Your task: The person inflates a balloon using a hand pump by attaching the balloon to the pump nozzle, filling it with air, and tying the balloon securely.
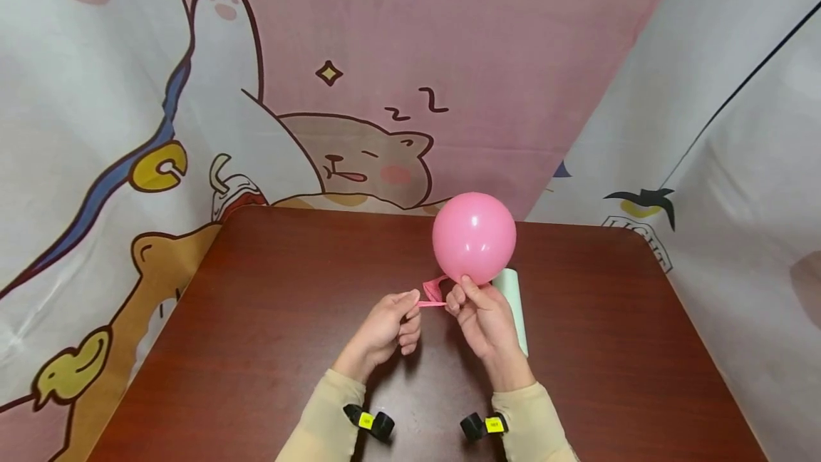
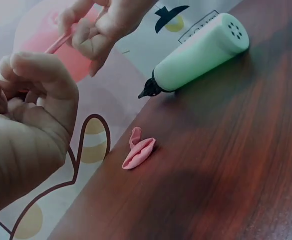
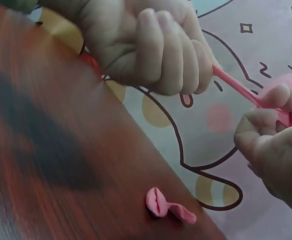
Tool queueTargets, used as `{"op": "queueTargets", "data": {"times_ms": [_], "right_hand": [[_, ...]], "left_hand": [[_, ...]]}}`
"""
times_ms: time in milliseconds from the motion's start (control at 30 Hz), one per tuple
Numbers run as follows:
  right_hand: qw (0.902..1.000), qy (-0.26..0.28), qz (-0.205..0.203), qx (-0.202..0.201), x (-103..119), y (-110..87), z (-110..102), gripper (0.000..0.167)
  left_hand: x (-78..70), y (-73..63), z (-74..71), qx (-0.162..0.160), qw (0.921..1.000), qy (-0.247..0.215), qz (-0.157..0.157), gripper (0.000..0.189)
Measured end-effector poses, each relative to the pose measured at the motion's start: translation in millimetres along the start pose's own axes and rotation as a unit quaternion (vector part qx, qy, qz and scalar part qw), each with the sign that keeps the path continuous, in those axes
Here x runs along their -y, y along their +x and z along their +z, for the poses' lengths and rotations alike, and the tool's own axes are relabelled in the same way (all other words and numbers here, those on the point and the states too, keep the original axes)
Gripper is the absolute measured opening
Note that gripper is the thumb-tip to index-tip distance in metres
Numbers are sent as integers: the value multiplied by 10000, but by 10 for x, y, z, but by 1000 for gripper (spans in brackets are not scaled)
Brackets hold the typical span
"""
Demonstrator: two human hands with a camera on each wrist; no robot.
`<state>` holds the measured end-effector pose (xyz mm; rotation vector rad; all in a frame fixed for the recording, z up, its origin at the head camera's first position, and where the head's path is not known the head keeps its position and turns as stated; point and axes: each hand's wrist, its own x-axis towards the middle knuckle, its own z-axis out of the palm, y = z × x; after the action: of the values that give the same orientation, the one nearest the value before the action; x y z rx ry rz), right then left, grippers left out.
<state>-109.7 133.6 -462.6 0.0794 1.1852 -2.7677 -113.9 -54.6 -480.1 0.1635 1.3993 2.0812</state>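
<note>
A round inflated pink balloon is held up over the table by my right hand, whose thumb and fingers pinch it at the base of its neck. To the left, my left hand grips the end of that neck between thumb and fingers. Between the two hands the neck is stretched into a thin, taut strip. Beneath them an uninflated pink balloon lies on the tabletop, its body folded and its short neck bent to one side.
A pale green hand pump with a black nozzle lies on the brown table, partly behind my right hand in the head view. A printed cartoon cloth hangs along the table's far edge and sides.
</note>
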Motion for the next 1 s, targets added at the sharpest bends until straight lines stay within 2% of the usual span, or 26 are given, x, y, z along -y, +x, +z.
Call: {"op": "queueTargets", "data": {"times_ms": [200,367,467,567,667,767,867,933,1000], "right_hand": [[9949,-973,-114,239,-32,-23,48,15],[9897,-1407,-227,168,-57,-31,59,12],[9863,-1622,-258,181,-58,-42,32,10],[9755,-2143,-378,316,-56,-59,-12,5],[9551,-2888,-552,370,-49,-81,-36,8],[9271,-3675,-698,245,-40,-90,-5,19],[8978,-4325,-826,49,-30,-84,67,30],[8761,-4729,-940,-31,-23,-87,118,34],[8567,-5039,-1101,-62,-26,-90,148,37]], "left_hand": [[-75,47,27,300,9990,42,-337,38],[-140,77,58,447,9975,185,-510,33],[-170,78,26,366,9977,133,-548,34],[-219,62,-39,53,9986,-54,-524,35],[-292,52,-63,-238,9984,-112,-493,34],[-362,69,4,-274,9985,90,-458,31],[-406,99,134,-310,9975,516,-367,28],[-419,107,215,-550,9939,921,-241,28],[-419,108,288,-863,9853,1473,3,28]]}}
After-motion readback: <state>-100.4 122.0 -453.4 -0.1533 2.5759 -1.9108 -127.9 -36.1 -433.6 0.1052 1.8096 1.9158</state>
